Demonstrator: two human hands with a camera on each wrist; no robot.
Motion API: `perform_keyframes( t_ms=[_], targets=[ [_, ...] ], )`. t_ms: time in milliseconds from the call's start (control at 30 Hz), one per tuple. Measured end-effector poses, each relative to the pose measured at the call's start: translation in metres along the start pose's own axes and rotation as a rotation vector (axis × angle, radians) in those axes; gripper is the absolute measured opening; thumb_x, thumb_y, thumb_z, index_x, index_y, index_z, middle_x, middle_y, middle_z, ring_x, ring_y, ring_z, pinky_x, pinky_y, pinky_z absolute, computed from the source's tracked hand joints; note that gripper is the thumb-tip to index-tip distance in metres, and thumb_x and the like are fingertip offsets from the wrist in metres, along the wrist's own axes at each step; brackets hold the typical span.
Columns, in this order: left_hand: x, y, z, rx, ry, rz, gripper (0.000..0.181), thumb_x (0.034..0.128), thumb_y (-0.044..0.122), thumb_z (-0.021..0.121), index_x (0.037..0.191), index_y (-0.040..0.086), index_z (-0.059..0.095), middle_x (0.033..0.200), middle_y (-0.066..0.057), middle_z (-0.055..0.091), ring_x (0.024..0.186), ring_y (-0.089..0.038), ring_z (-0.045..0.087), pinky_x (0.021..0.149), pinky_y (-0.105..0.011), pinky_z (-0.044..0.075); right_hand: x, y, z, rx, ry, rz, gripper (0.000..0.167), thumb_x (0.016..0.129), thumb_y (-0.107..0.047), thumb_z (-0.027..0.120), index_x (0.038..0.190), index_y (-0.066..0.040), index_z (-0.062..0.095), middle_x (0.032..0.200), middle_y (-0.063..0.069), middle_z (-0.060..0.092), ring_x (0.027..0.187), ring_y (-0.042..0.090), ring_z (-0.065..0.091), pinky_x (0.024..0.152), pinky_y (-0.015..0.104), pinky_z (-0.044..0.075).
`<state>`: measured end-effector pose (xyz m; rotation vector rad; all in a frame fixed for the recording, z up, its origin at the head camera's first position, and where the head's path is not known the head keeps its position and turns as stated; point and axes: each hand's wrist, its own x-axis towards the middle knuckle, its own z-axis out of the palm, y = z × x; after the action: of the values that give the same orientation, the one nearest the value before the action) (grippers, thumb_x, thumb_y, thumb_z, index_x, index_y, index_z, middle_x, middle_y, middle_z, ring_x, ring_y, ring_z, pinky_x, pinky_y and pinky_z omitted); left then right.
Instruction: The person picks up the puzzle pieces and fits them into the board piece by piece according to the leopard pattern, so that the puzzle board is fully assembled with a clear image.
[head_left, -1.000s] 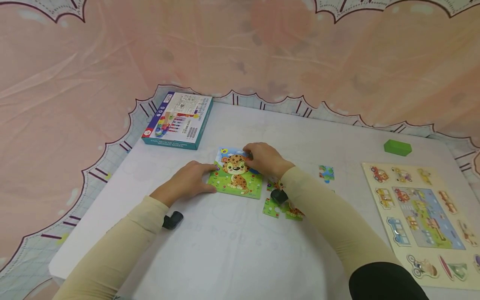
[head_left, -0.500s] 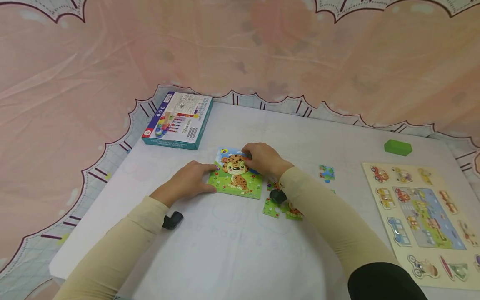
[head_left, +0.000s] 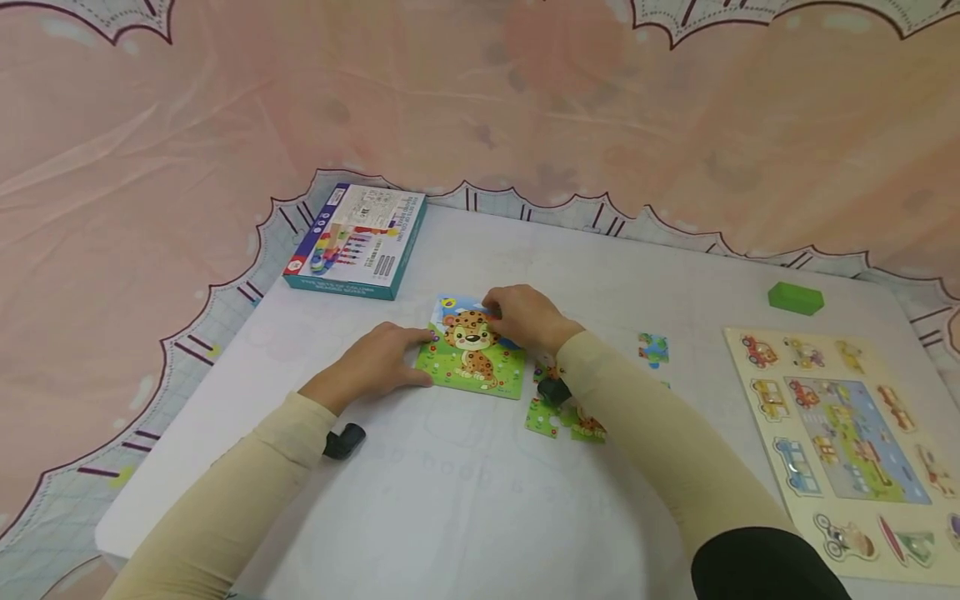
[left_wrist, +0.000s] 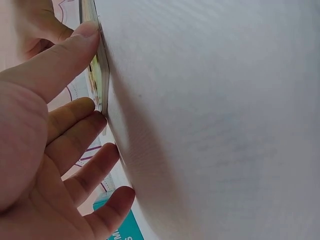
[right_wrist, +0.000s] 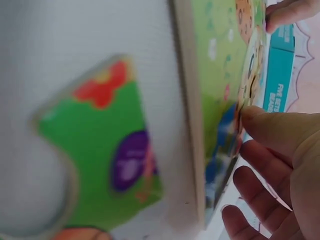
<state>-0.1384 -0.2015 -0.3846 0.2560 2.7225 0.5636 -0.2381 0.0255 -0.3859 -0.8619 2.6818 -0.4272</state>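
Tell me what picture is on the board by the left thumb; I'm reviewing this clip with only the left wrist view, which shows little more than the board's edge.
Observer: In the head view, the board pictures a spotted cub on green grass.
Operator: I see a bit of teal box. What does its top look like?
Observer: Mostly white, with a purple strip along one side.
Operator: Anything lying just right of the board?
Observer: Yes, loose puzzle pieces, some partly covered by the right sleeve.
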Motion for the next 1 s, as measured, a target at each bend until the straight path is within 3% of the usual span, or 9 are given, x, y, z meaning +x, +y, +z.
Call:
perform_keyframes(
  t_ms=[300, 1000],
  targets=[
    [0.0007, -0.0013, -0.0004, -0.004, 0.006, 0.000, 0.070, 0.0843, 0.033, 0.082, 0.146, 0.013, 0.055, 0.141, -0.014, 0.055, 0.130, -0.034, 0.045, 0.110, -0.052, 0.037, 0.0026, -0.0066, -0.0057, -0.031, -0.027, -0.016, 0.028, 0.099, -0.019, 0.065, 0.125, -0.010, 0.067, 0.116, 0.005, 0.069, 0.110, 0.021, 0.062, 0.098, 0.036, 0.049],
    [0.0026, -0.0035, 0.0030, -0.014, 0.001, -0.012, 0.071, 0.0838, 0.033, 0.083, 0.146, 0.014, 0.054, 0.142, -0.014, 0.054, 0.131, -0.035, 0.044, 0.110, -0.053, 0.037, -0.0014, -0.0036, -0.0018, 0.048, -0.028, 0.010, 0.035, 0.100, -0.020, 0.062, 0.132, -0.009, 0.062, 0.123, 0.008, 0.066, 0.112, 0.022, 0.060, 0.100, 0.037, 0.047]
  ],
)
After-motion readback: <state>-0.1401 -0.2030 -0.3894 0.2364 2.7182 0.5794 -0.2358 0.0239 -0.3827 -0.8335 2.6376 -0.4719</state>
